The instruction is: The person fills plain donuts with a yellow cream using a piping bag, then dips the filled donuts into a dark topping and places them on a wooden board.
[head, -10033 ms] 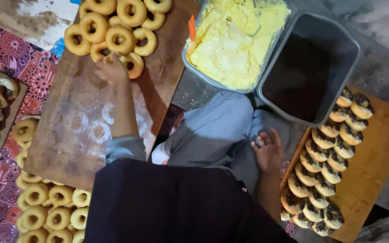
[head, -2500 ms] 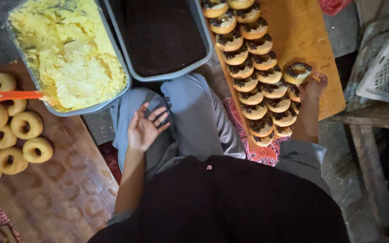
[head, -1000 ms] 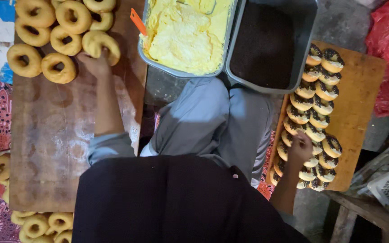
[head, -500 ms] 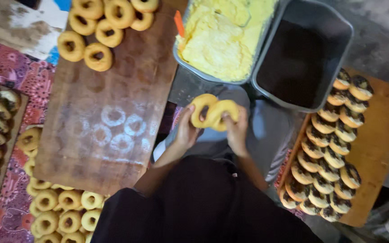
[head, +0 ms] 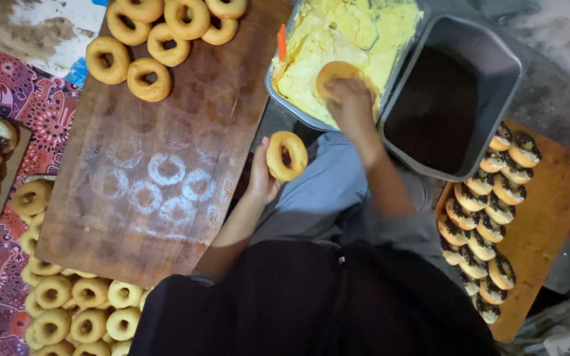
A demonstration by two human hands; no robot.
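Worn grey concrete floor [head: 549, 39] — patterned purple cloth [head: 14, 92] at one side, dim light

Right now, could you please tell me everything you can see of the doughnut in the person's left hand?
The doughnut is a plain ring, golden brown and smooth, with a clear round hole and no topping showing. The left hand holds it by its left edge, tilted up so that its flat face shows to the camera. It hangs in the air above the person's lap, in grey cloth, just right of the wooden board and below the tub of yellow cream. Only the fingers touch it.
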